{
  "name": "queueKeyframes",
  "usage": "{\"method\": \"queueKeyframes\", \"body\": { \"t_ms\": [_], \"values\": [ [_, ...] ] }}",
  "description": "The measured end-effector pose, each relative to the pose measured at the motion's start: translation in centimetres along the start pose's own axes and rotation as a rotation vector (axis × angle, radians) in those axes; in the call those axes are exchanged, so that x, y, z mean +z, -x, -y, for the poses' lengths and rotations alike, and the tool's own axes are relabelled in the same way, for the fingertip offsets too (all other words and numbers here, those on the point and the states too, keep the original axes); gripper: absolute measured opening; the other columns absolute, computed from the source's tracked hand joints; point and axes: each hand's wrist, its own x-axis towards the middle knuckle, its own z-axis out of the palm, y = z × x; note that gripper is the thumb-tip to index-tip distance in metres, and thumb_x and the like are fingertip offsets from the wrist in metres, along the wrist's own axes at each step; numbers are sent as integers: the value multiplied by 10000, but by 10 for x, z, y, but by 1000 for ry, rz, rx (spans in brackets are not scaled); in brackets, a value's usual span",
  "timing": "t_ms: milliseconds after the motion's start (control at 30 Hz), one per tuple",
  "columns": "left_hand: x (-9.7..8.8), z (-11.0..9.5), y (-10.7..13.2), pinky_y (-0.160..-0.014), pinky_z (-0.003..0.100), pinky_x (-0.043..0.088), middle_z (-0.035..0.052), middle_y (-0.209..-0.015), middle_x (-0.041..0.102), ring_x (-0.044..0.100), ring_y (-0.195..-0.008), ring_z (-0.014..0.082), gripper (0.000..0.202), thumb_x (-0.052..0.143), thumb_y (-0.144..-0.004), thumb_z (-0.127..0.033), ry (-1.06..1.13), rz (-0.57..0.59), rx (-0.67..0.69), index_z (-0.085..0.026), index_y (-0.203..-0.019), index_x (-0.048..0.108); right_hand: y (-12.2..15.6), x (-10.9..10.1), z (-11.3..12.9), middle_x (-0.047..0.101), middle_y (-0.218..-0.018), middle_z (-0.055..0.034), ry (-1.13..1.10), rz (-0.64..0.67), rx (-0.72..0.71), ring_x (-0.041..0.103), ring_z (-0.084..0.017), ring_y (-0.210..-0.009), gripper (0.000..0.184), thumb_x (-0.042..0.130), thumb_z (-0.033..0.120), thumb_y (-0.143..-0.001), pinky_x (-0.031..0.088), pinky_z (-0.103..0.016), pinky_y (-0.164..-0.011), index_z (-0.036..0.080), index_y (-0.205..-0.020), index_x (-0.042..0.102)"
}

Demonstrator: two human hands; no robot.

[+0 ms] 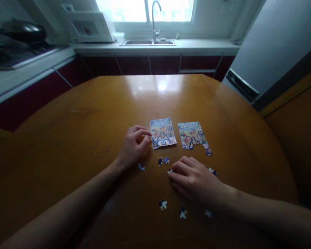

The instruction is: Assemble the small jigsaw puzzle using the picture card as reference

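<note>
My left hand (pixel 135 145) rests beside the left edge of a printed picture sheet (pixel 162 133); its index fingertip touches the edge, and thumb and finger are apart. My right hand (pixel 193 176) is lowered to the table, with its fingers pressed together on a small jigsaw piece (pixel 170 171), mostly covered by the fingertips. Right of the sheet lies a partly assembled jigsaw puzzle (pixel 193 134) with the same picture and a ragged gap along its bottom edge. Loose jigsaw pieces (pixel 163 160) lie between my hands.
Other loose pieces include one near my left wrist (pixel 141 167), one past my right hand (pixel 212 171), and several nearer me (pixel 163 205). All lie on a wooden table (pixel 93 114). Beyond are a counter with a sink (pixel 138 42), a stove, and a fridge (pixel 280 45).
</note>
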Motion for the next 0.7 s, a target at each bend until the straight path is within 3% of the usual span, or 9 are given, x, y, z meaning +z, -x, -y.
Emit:
{"method": "queueKeyframes", "body": {
  "t_ms": [500,700],
  "values": [
    [1,1,1,-833,393,471,57,-987,632,557,-1001,226,162,568,-893,-241,6,-4,3,-212,-864,725,2,-2,-1,695,-1010,-38,-69,-7,-31,553,-189,-908,152,551,222,-976,419,-342,-791,182,-914,684],
    [1,0,1,-857,405,477,58,-987,629,559,-996,226,161,567,-895,-239,8,-8,-7,-212,-882,725,2,-4,-2,673,-966,-62,-72,-36,88,531,-194,-881,141,564,176,-945,439,-334,-794,172,-911,701]
  ]
}}
